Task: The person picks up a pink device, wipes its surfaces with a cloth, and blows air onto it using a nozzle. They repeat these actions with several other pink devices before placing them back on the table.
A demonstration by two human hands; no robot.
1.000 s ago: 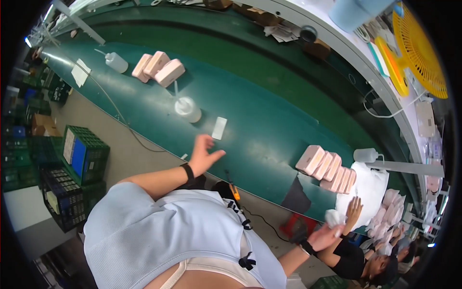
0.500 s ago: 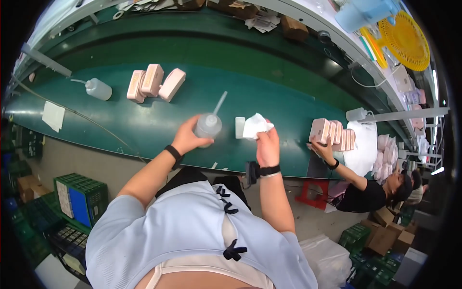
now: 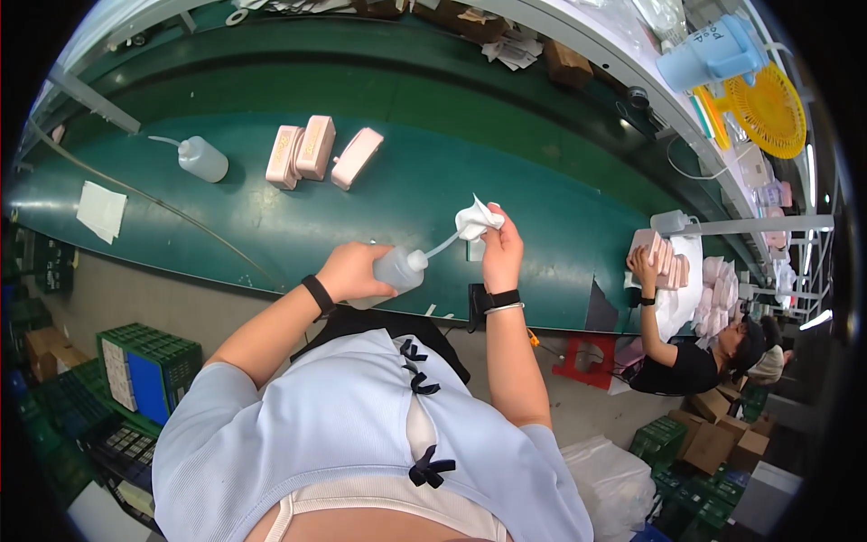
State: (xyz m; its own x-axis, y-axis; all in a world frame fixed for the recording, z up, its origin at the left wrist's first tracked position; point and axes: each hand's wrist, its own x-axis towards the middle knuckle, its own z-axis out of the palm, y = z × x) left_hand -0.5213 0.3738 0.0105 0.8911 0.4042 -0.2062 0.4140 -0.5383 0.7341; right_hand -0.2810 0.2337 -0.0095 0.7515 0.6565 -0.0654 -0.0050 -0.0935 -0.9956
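Noted a long green worktable (image 3: 555,230) sweeping across the frame from left to right. Saw a pale shelf (image 3: 578,41) curving along the upper right. Spotted a co-worker (image 3: 677,366) in a black top at right, with one hand (image 3: 643,268) laid on a row of pink cases (image 3: 668,262). Logged a green crate (image 3: 185,370) at lower left and a white plastic bag (image 3: 607,488) at lower right. Marked a yellow fan (image 3: 768,113) and a light blue jug (image 3: 709,56) at upper right. Found a cluster of pink cases (image 3: 314,147) standing above and left of centre.

Observed the left hand (image 3: 350,271) just left of centre, closed round the body of a translucent squeeze bottle (image 3: 397,271). Recorded the bottle as tilted, with nozzle slanting up and right to a white tissue (image 3: 477,219). Could not make out the nozzle tip clearly. Saw the right hand (image 3: 503,257), right of the bottle, pinching the tissue between thumb and fingers.

Noted a second squeeze bottle (image 3: 202,159) at upper left, well apart from both hands, and near it, lower down, a white sheet (image 3: 101,211). Glimpsed a small pale rectangle (image 3: 474,251) on the tabletop just below the tissue, partly covered.
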